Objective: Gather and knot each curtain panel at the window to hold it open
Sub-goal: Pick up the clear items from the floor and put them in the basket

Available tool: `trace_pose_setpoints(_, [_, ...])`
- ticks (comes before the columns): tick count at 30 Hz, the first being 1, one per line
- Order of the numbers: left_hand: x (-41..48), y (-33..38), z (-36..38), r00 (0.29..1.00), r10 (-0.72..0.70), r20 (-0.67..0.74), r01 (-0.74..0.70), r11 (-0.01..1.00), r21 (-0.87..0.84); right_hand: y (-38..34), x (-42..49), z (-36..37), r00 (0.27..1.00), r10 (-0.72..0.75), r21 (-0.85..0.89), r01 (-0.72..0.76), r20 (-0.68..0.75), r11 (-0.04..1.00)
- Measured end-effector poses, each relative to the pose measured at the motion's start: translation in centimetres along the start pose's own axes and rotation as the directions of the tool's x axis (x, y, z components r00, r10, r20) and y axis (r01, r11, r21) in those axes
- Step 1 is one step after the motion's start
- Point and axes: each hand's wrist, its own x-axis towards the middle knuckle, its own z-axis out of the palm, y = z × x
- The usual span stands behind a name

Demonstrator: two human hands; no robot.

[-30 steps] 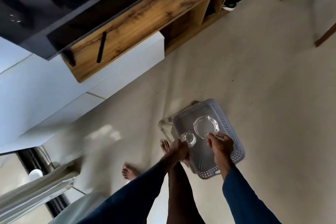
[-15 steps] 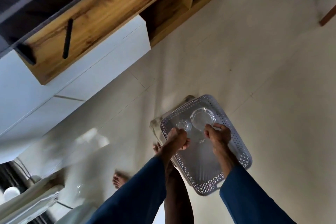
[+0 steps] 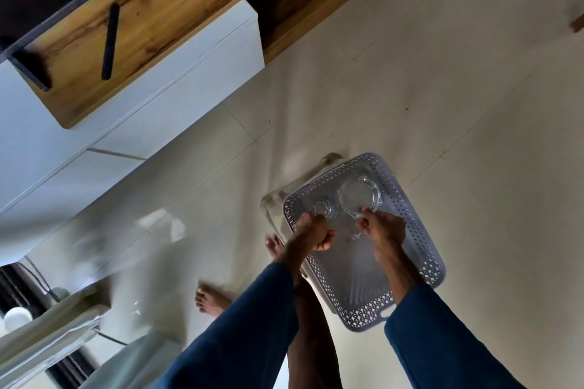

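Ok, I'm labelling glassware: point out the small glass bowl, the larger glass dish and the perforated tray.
small glass bowl (image 3: 324, 208): head view, its base.
larger glass dish (image 3: 357, 194): head view, its flat centre.
perforated tray (image 3: 403, 210): head view, its right wall.

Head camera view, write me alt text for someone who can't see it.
Seen from above, a person in blue sleeves reaches into a grey perforated tray: the left hand holds a small glass, the right hand pinches the rim of a larger round glass dish. Around it are bare feet, pale floor tiles and a wooden cabinet.
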Motion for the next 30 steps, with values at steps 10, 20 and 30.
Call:
trace_pose_setpoints(10, [-2.3,0.6,-1.2,1.0,0.014,-0.007,-0.013,0.999,0.039,0.4,-3.4,0.2,1.0,0.003,0.036,-0.003,-0.007,0.999])
trace_pose_setpoints(20, [-6.1,-3.5,-6.8,0.949,0.316,0.023,-0.301,0.876,0.377,1.3,-11.9,4.0,0.955,-0.252,-0.207,0.218,-0.154,0.954])
trace_pose_setpoints(30, [-6.0,-14.1,-24.0,0.927,0.358,-0.115,-0.315,0.906,0.282,5.2,-27.2,15.9,0.798,-0.524,-0.393,0.603,0.297,0.695])
